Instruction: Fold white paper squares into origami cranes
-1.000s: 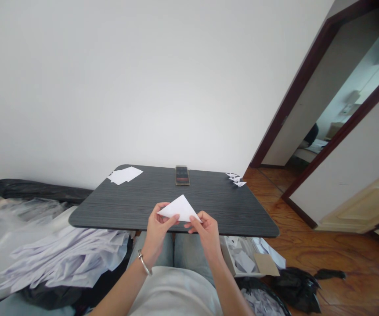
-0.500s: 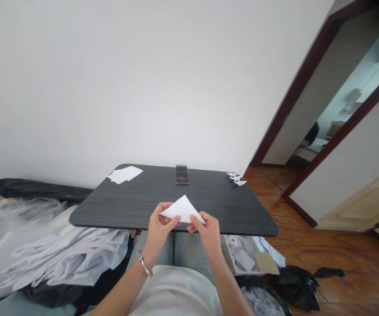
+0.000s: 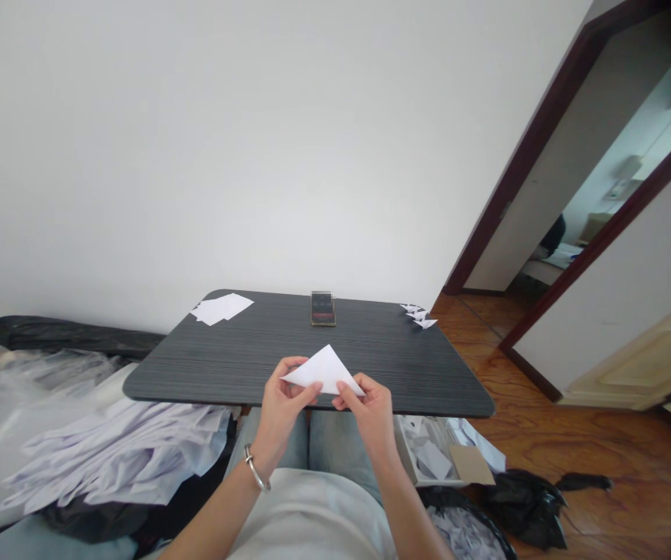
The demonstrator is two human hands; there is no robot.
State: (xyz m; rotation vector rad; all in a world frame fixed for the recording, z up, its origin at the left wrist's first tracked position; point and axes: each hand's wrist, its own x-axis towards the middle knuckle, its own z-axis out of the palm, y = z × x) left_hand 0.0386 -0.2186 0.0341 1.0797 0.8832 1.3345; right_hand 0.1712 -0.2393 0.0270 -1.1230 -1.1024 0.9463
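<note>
A white sheet of paper [image 3: 327, 367], folded into a triangle with its peak pointing away from me, is held up over the near edge of the dark table [image 3: 277, 342]. My left hand [image 3: 288, 389] pinches its left part, thumb in front and fingers behind. On the other side, my right hand [image 3: 365, 395] grips the lower right part, with the thumb on the near face. The fingers behind the paper are partly hidden.
White sheets [image 3: 222, 309] lie at the table's back left, a phone [image 3: 323, 309] at the back middle, and several small folded paper pieces [image 3: 419, 316] at the back right. A box of papers [image 3: 428, 455] stands below right, near a black bag [image 3: 525, 502]. White cloth-like material [image 3: 125, 451] is heaped at left.
Almost nothing differs. Both hands keep their hold on the folded paper, and the left thumb has slid slightly to the right along its lower edge.
</note>
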